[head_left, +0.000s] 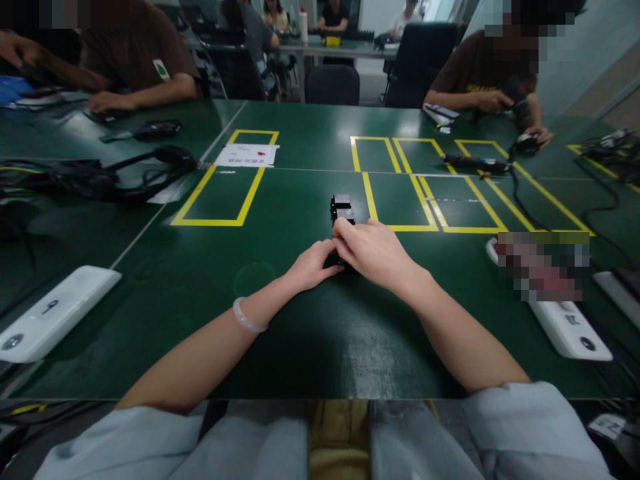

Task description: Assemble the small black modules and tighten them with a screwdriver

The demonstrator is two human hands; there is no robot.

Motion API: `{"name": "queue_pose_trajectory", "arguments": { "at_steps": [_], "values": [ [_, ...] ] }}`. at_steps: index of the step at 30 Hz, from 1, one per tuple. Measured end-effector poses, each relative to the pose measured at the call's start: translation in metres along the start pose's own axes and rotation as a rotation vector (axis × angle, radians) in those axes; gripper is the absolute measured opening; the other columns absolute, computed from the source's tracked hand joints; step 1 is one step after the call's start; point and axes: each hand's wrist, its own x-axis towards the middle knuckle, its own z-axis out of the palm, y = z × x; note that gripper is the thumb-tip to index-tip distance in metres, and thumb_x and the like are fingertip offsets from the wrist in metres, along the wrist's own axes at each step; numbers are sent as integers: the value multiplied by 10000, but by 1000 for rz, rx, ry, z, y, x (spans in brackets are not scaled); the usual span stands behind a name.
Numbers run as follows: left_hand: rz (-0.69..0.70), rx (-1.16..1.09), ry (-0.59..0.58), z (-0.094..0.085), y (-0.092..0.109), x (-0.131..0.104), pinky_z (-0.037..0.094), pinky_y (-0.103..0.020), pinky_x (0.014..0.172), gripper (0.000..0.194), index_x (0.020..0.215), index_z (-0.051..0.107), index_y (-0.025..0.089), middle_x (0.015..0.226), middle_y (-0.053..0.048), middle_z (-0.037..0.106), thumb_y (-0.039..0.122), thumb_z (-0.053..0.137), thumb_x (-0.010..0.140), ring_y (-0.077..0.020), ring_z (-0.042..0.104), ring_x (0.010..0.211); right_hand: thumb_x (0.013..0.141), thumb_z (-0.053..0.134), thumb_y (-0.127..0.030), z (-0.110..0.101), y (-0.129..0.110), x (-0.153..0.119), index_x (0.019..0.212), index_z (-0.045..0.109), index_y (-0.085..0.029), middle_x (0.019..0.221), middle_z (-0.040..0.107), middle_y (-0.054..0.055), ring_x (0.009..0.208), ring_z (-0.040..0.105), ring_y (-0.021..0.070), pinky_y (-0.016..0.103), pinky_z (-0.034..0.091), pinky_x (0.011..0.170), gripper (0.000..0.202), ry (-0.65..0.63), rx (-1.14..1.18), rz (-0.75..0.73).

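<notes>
A small black blocky object (pixel 342 201) stands on the green table (pixel 290 320) straight ahead of me, with shiny flat tops on its far parts. My right hand (pixel 377 250) reaches over its near end, fingers bent and closed around it. From the left, my left hand (pixel 316 265) pinches the near side, thumb low and fingertips close to those of the other hand. Between the two hands a dark part shows; the rest is covered by my fingers. I cannot tell whether it is one piece or several pieces set together.
Yellow tape rectangles (pixel 243 215) mark the table. A white sheet (pixel 249 155) lies ahead left, near black cabled gear (pixel 150 173). White slabs flank me, left (pixel 55 313) and right (pixel 570 333). A black rod-shaped tool (pixel 477 163) lies ahead right. Two people sit across.
</notes>
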Motion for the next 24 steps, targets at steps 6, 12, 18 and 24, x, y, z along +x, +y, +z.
{"name": "queue_pose_trajectory", "arguments": {
  "at_steps": [6,12,18,24],
  "values": [
    [-9,13,2,1,-1,0,477,-410,884,363,1147,536,187,1094,-78,599,391,619,859,-276,571,1013,976,298,-288,2,0,2,952,540,-178,735,690,40,624,591,161,294,284,668,266,-30,-43,20],
    [32,7,26,2,-2,0,466,-418,909,376,1163,522,179,1134,-92,588,374,622,858,-282,560,1051,911,364,-209,1,0,0,1065,506,-167,821,688,31,706,602,156,284,298,687,214,1,32,27],
    [16,-3,14,1,-2,0,473,-415,908,408,1198,514,190,1154,-84,592,392,618,859,-284,565,1060,987,294,-372,-1,0,1,996,514,-174,756,682,33,652,591,159,293,291,689,296,-33,18,23],
    [16,9,14,0,0,0,470,-413,908,388,1183,525,189,1146,-83,596,374,622,855,-283,562,1060,963,306,-244,3,1,2,1006,522,-169,748,684,33,626,580,151,289,286,671,232,-31,-17,27]
  ]
}}
